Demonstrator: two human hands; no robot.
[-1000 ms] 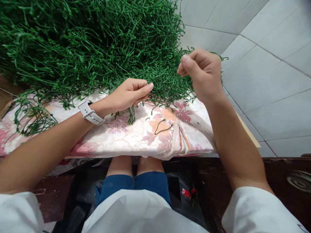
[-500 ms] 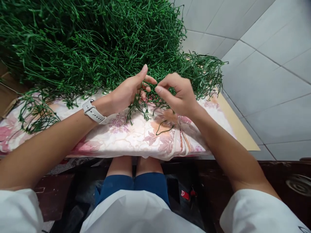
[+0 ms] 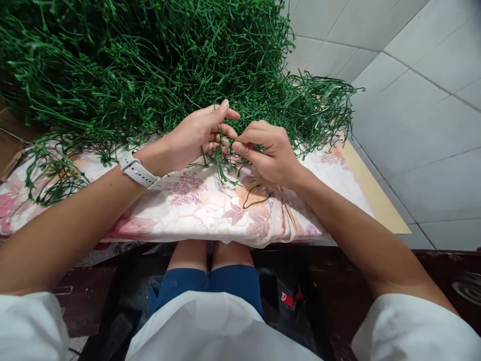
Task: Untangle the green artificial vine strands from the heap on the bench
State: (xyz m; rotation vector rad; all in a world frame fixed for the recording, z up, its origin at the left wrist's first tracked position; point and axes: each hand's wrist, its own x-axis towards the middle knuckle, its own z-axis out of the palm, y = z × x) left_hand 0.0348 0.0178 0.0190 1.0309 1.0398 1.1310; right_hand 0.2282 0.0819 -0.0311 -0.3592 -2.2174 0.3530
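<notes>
My left hand [image 3: 197, 131] is turned on its side with the thumb up. Its lower fingers curl around a few thin green plastic-looking stems [image 3: 224, 173], whose ends dangle over the cloth. Close beside its fingertips, my right hand [image 3: 268, 153] pinches thumb and forefinger together at the stems; exactly what lies in the pinch is too small to see well. Behind both hands rises a big tangled heap of the same green stems [image 3: 150, 70]. One loose bent stem [image 3: 256, 204] lies on the cloth in front of my right hand.
A floral cloth [image 3: 188, 215] covers the work surface, with a tan board [image 3: 376, 193] sticking out at the right. A small clump of stems [image 3: 56, 175] lies at the left, near a cardboard box [image 3: 9, 135]. A tiled wall [image 3: 436, 165] stands close on the right.
My right hand has shifted slightly left and down, its fingers now closed together against the stems. The stems hanging from my left hand have swung a little to the right.
</notes>
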